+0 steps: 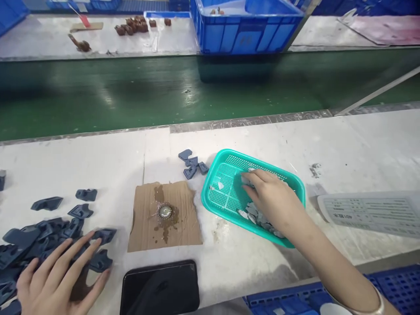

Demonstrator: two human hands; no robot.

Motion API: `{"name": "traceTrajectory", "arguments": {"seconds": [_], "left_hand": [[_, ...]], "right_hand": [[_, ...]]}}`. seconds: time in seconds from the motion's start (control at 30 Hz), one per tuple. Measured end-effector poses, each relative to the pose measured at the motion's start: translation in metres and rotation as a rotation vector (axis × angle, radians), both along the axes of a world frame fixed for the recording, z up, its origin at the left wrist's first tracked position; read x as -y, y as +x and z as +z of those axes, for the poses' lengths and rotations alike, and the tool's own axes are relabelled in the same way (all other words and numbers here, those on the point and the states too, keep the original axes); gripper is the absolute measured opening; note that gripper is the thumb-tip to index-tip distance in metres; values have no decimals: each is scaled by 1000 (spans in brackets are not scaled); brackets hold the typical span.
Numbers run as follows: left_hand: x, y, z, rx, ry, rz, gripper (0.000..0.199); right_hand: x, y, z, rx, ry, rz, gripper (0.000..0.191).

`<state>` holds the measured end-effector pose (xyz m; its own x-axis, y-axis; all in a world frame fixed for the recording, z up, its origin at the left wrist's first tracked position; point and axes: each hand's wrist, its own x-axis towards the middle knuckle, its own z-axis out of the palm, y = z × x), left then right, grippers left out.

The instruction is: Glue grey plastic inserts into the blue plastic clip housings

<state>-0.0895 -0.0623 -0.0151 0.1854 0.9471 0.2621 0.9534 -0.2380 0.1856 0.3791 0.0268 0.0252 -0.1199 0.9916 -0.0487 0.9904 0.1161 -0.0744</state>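
Observation:
My left hand [61, 280] is spread, fingers apart, over the right side of a heap of dark blue plastic parts [24, 238]; nothing is gripped in it. My right hand [267, 192] reaches into a green plastic basket [216, 204] on the right. Its thumb and fingers are bent together around a small light grey piece [244, 178] at the fingertips, partly hidden. More thin grey pieces [257, 214] lie in the basket under and beside that hand. Between the hands, a cardboard square [141, 223] carries a small round cap [165, 211] with wet stains around it.
A black phone [160, 288] lies at the front edge. Several blue parts [190, 162] sit left of the basket, and a translucent bottle [370, 212] lies on the right. Behind runs a green conveyor belt [147, 92], with a blue crate [243, 35] on the far side.

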Motion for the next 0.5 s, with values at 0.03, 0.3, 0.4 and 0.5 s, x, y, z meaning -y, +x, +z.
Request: {"name": "traceTrajectory", "arguments": {"seconds": [0.03,0.3,0.4,0.5], "left_hand": [[0,-1,0,6,-8,-11,68],[10,-6,-9,-8,55,-87,36],[12,-7,-9,56,29,-117,39],[10,-11,-5,94,-22,-145,33]], "right_hand": [[-3,-6,0,46,-30,-14,15],[4,-13,1,-172,-2,-211,21],[16,-19,6,-725,60,-363,26],[26,-46,15,-1261,57,-385,22]]}}
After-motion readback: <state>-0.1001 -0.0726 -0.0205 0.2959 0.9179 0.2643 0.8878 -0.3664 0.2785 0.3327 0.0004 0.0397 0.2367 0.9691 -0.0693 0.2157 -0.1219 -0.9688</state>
